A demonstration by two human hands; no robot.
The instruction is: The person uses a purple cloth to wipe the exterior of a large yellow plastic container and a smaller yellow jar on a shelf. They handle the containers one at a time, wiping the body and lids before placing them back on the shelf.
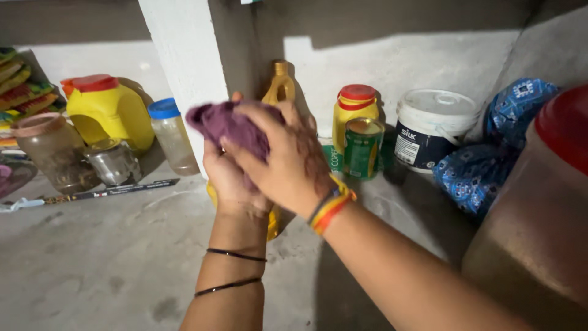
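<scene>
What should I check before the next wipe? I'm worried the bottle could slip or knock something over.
1. Left hand grips the yellow plastic oil bottle: ok, though largely hidden.
2. Right hand presses the purple cloth on the bottle: ok.
3. Bottle cap closed: cannot tell.
4. Green metal tin stands apart from the hands: ok.
5. Grey concrete shelf below bare for setting down: ok.
6. Bottle base supported: cannot tell, hidden.
</scene>
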